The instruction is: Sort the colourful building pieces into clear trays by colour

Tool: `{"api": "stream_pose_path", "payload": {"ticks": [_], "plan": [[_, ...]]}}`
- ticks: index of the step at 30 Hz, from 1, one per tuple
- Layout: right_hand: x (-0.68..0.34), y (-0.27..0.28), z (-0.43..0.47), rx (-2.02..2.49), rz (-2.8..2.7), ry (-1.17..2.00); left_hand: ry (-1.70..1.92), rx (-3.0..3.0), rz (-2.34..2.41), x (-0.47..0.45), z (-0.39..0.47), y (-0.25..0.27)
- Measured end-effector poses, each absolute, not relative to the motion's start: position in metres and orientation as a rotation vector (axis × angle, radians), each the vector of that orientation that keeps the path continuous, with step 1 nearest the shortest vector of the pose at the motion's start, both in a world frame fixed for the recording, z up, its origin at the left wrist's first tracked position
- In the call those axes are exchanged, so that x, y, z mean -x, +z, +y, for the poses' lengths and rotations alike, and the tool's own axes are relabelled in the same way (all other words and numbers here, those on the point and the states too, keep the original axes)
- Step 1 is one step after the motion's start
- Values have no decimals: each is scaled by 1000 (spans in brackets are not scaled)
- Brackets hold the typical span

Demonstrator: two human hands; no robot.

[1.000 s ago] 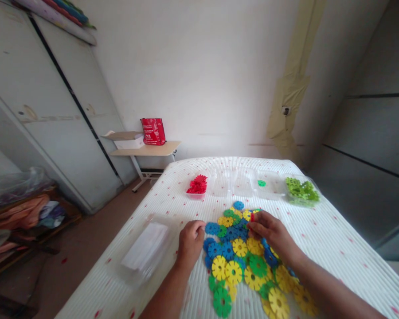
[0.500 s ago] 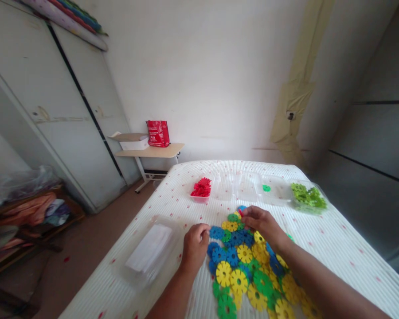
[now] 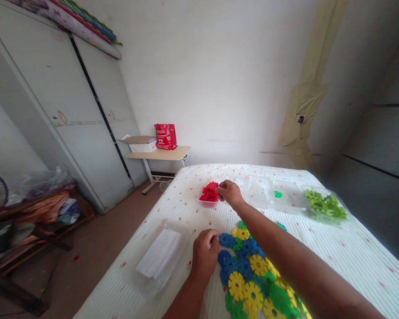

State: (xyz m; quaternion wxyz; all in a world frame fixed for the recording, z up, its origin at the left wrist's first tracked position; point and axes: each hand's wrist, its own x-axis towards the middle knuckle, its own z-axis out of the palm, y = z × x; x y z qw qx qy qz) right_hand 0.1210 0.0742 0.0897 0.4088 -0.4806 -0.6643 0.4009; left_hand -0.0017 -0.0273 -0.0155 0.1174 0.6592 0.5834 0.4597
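My right hand (image 3: 231,193) reaches to the clear tub (image 3: 209,204) of red snowflake discs (image 3: 209,191). Its thumb and fingers are pinched at the tub's right side, where a red disc at the fingertips blends with the others. Resting on the cloth, my left hand (image 3: 204,252) is curled closed at the left edge of a spread of blue, yellow and green snowflake discs (image 3: 252,266). What its fingers hold, if anything, is hidden. My right forearm covers part of the spread.
To the right of the red tub stand clear tubs, one with a green disc (image 3: 278,194), another with light green pieces (image 3: 326,204). A clear container (image 3: 159,259) with white contents lies left. Behind, a side table (image 3: 173,153) carries a red bag (image 3: 165,136).
My right hand has moved from the far edge of the disc spread, left and away, to the red tub, carrying a red disc. My left hand stays beside the spread. The view has shifted slightly.
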Motion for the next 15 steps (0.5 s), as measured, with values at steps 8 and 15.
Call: {"api": "stream_pose_path", "payload": {"ticks": [8, 15], "plan": [[-131, 99, 75, 1185, -1751, 874, 1357, -1942, 1686, 4, -27, -17], [-251, 65, -1, 1306, -2008, 498, 1219, -1995, 1534, 1, -38, -16]]}}
